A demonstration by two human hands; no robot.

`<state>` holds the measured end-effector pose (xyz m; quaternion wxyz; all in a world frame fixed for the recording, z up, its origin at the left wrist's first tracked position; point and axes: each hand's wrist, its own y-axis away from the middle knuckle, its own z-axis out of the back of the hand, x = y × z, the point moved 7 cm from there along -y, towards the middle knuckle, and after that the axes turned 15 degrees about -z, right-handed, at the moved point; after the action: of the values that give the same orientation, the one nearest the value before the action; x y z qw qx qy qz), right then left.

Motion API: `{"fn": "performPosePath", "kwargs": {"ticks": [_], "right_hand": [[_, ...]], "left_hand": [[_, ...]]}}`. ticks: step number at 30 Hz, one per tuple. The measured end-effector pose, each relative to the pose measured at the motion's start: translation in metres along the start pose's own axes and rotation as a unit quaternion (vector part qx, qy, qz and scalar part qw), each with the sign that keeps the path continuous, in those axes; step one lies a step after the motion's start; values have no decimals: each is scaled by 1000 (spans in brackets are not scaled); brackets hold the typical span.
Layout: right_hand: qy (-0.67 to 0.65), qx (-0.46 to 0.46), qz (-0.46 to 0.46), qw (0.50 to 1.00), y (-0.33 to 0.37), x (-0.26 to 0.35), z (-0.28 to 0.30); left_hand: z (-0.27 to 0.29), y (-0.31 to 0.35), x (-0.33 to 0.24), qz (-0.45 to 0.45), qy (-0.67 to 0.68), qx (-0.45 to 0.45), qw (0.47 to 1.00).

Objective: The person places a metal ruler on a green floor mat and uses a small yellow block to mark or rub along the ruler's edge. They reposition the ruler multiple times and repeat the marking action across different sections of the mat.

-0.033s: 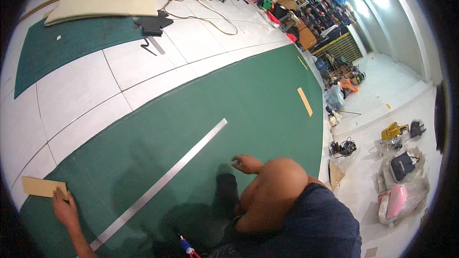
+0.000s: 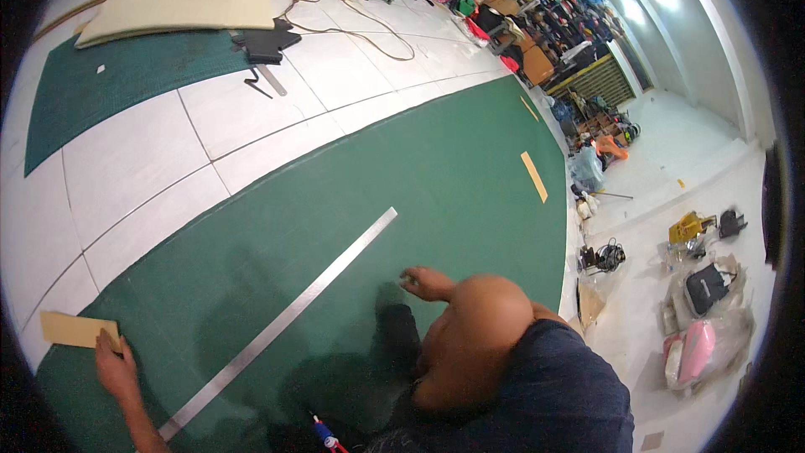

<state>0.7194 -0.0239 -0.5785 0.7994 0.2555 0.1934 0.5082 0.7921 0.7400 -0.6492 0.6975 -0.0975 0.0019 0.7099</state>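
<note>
A tan rectangular card [image 2: 71, 330] lies across the left edge of a wide green sheet [image 2: 293, 176] spread on the floor. My left hand [image 2: 116, 367] has its fingertips on the right end of the card, with the thumb beside that end. Past my bent knee, my right hand [image 2: 426, 283] hovers over or rests on the green sheet, fingers loosely curled and nothing visible in them. Between the hands a long metal ruler [image 2: 281, 323] lies diagonally. A blue and red pen-like tool [image 2: 325, 434] shows at the lower edge, near my leg.
Two more tan strips [image 2: 534, 177] [image 2: 528, 108] lie toward the sheet's far right. Beyond the white tiles are a dark green mat [image 2: 142, 67], a folded cream sheet [image 2: 180, 7] and a cord [image 2: 369, 33]. Piled goods [image 2: 537, 8] and wrapped bags [image 2: 700, 348] stand right.
My right hand and knee have shifted slightly left. The left hand, card and ruler look almost unchanged.
</note>
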Motion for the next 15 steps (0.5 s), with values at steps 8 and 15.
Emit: {"fn": "performPosePath", "kwargs": {"ticks": [8, 15], "right_hand": [[-81, -49, 120, 988, -33, 62, 41], [-155, 85, 242, 954, -45, 121, 67]], "left_hand": [[34, -13, -30, -38, 61, -29, 997], [90, -58, -172, -62, 262, -38, 962]]}}
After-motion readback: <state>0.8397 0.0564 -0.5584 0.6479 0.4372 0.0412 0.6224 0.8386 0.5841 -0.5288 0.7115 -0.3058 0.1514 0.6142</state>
